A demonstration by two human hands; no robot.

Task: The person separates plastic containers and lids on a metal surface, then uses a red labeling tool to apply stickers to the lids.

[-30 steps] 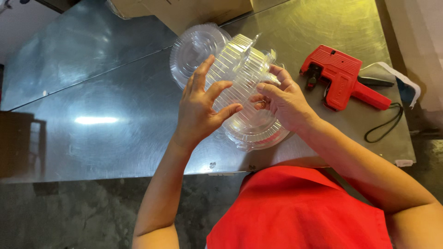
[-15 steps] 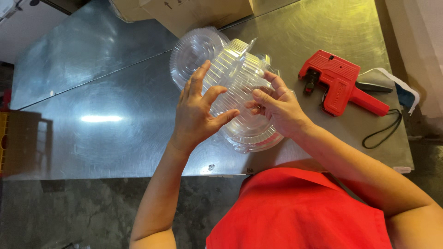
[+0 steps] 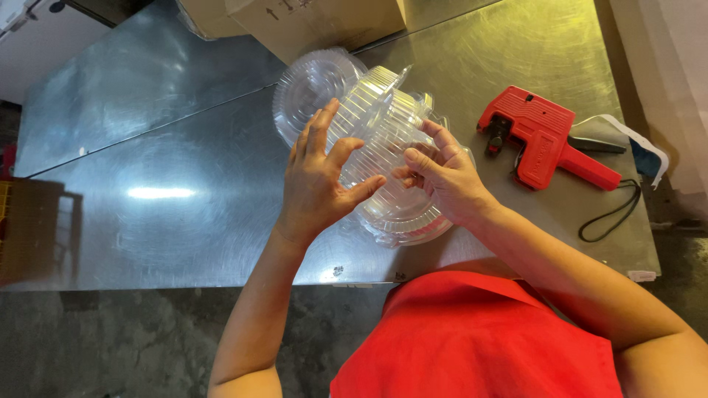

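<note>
— Hardly anything has shifted: our left hand (image 3: 321, 180) still spreads over the clear plastic clamshell (image 3: 380, 121), and our right hand (image 3: 442, 177) still pinches its near rim.

— Both grasp it, held tilted just above the steel table (image 3: 184, 191)?

— Yes. We judge it light, thin, springy and slick, so the ribbed edges give the best hold.

— Beyond it?

— Right of the clamshell lies a red label gun (image 3: 542, 136); behind it, a cardboard box (image 3: 310, 26).

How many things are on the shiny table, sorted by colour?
Clear plastic containers: 1 stack, too see-through to count singly
Red label gun: 1
Brown cardboard boxes: 2
Total: 4, all on the metal table
</note>
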